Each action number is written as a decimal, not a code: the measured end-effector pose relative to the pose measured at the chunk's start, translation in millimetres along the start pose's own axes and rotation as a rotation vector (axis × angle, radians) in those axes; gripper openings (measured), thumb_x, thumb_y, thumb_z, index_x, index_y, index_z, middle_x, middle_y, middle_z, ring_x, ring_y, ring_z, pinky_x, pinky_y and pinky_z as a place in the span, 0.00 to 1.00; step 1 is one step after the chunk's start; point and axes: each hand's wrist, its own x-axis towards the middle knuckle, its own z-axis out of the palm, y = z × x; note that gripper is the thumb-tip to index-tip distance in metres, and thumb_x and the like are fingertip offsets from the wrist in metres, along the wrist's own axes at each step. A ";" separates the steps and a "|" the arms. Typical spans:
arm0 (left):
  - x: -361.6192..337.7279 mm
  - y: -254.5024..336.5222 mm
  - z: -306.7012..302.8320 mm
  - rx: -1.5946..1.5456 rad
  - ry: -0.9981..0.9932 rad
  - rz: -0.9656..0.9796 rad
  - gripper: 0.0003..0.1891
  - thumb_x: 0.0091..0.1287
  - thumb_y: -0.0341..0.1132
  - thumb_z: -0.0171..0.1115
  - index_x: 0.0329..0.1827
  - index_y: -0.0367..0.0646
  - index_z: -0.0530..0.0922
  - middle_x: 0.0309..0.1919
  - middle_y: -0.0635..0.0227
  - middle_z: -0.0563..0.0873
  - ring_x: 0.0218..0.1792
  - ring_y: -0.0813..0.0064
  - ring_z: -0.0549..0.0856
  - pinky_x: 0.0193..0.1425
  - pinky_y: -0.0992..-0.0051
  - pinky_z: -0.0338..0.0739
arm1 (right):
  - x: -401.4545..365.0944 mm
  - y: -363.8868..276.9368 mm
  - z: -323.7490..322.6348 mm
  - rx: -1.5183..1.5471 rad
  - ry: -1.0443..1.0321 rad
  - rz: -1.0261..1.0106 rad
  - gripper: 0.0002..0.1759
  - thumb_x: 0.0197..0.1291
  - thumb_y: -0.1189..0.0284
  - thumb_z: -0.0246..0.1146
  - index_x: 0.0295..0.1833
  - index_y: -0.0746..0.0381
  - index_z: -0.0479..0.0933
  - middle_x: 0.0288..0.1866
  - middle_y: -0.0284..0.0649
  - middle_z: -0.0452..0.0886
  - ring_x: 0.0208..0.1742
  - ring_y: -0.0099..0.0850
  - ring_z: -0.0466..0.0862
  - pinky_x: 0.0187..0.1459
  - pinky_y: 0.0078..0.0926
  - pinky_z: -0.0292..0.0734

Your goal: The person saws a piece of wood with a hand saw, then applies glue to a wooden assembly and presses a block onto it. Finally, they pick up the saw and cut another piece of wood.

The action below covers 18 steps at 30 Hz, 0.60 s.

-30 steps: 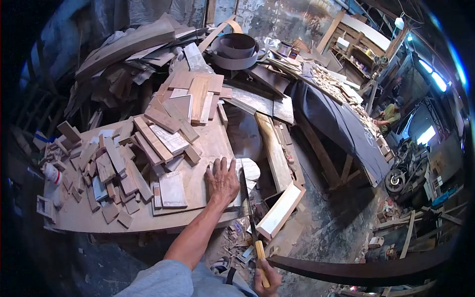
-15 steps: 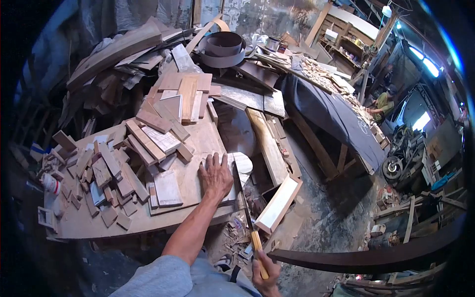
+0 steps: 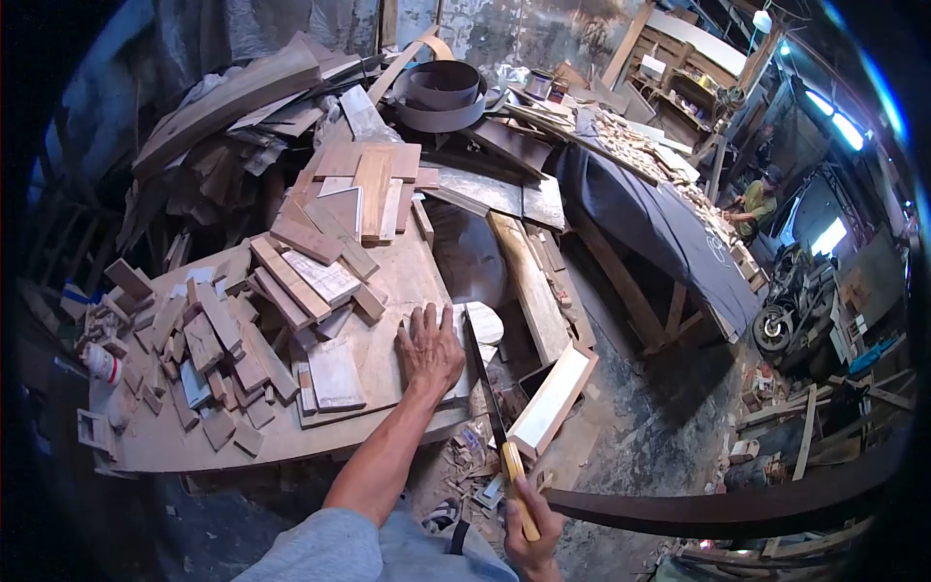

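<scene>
My left hand (image 3: 433,351) lies flat with its fingers spread, pressing on a pale wooden board (image 3: 415,317) at the right edge of the worktable (image 3: 262,448). Just right of those fingers, a long, thin handsaw (image 3: 487,388) crosses the board, its dark blade slanting down toward me. My right hand (image 3: 535,536) is wrapped around the saw's yellow handle (image 3: 521,490), below the table edge. Beyond the blade, a rounded white end of wood (image 3: 486,323) juts past the table. Whether the blade sits inside a cut is too small to tell.
Wood offcuts (image 3: 208,344) are heaped on the table's left side. Rolled dark abrasive belts (image 3: 438,97) stand at the back. A shallow wooden box (image 3: 555,400) lies right of the saw. A cloth-covered bench (image 3: 659,218) stands farther right, with a person (image 3: 754,206) behind it.
My right hand has pushed the saw slightly forward, so its handle is nearer the board. My left hand stays in place on the board. The whole view has shifted a little.
</scene>
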 end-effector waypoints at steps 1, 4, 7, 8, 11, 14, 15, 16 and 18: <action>-0.1 -2.0 0.9 0.034 0.013 -0.027 0.28 0.75 0.40 0.53 0.78 0.45 0.72 0.74 0.51 0.73 0.77 0.48 0.68 0.76 0.37 0.61 | 6.1 -6.8 2.9 -0.028 0.009 -0.011 0.22 0.66 0.79 0.68 0.64 0.73 0.81 0.48 0.57 0.91 0.45 0.37 0.93 0.48 0.30 0.86; 6.8 -13.8 -0.5 0.056 0.032 -0.133 0.28 0.76 0.41 0.51 0.78 0.45 0.71 0.78 0.48 0.69 0.79 0.45 0.65 0.79 0.36 0.59 | 59.4 -1.7 27.4 -0.081 0.116 -0.161 0.20 0.67 0.78 0.67 0.63 0.70 0.82 0.44 0.56 0.90 0.44 0.35 0.92 0.47 0.30 0.85; 3.8 -25.0 -20.0 -0.007 -0.007 -0.086 0.26 0.77 0.42 0.51 0.77 0.48 0.73 0.77 0.51 0.70 0.78 0.47 0.67 0.77 0.41 0.63 | 80.7 21.5 1.4 0.083 0.026 -0.068 0.20 0.69 0.76 0.67 0.64 0.69 0.82 0.46 0.53 0.90 0.43 0.36 0.92 0.46 0.30 0.84; 1.4 -27.4 -21.2 -0.012 -0.020 -0.035 0.26 0.77 0.42 0.51 0.77 0.48 0.74 0.77 0.52 0.71 0.78 0.48 0.67 0.76 0.41 0.63 | 78.6 18.1 -10.4 0.067 -0.022 -0.127 0.20 0.69 0.76 0.68 0.64 0.68 0.82 0.45 0.50 0.91 0.41 0.36 0.91 0.45 0.31 0.84; 1.0 -30.3 -13.1 -0.065 -0.017 0.079 0.25 0.77 0.41 0.51 0.76 0.49 0.74 0.77 0.54 0.71 0.78 0.49 0.67 0.75 0.41 0.64 | 58.1 24.2 -23.3 -0.033 -0.040 -0.234 0.20 0.68 0.75 0.68 0.64 0.68 0.82 0.46 0.50 0.91 0.41 0.36 0.91 0.45 0.31 0.84; -6.9 -28.9 -7.1 0.047 -0.020 0.119 0.26 0.75 0.40 0.51 0.75 0.49 0.75 0.78 0.55 0.70 0.80 0.50 0.65 0.77 0.40 0.60 | 19.9 14.4 -16.4 0.032 -0.040 -0.138 0.23 0.69 0.72 0.69 0.67 0.67 0.80 0.50 0.53 0.89 0.43 0.36 0.92 0.45 0.29 0.84; -8.1 -23.3 -5.2 0.085 -0.012 0.111 0.26 0.74 0.41 0.52 0.76 0.49 0.74 0.78 0.56 0.70 0.80 0.51 0.64 0.79 0.40 0.58 | 12.6 12.3 -11.5 0.063 -0.010 -0.161 0.25 0.69 0.72 0.70 0.69 0.67 0.79 0.52 0.54 0.89 0.44 0.36 0.92 0.46 0.29 0.84; -7.9 -18.1 0.9 0.124 -0.006 0.104 0.27 0.74 0.41 0.52 0.76 0.49 0.73 0.78 0.56 0.70 0.80 0.51 0.64 0.80 0.39 0.56 | 7.9 10.4 -10.1 0.072 -0.023 -0.142 0.25 0.69 0.72 0.69 0.69 0.67 0.78 0.53 0.55 0.89 0.45 0.36 0.92 0.46 0.29 0.84; -12.9 -5.5 11.4 0.106 0.014 0.106 0.31 0.72 0.43 0.54 0.78 0.46 0.70 0.80 0.55 0.68 0.82 0.52 0.61 0.82 0.36 0.51 | 3.2 9.6 -10.6 0.085 -0.052 -0.105 0.26 0.69 0.72 0.69 0.71 0.68 0.77 0.55 0.56 0.89 0.47 0.37 0.93 0.48 0.29 0.85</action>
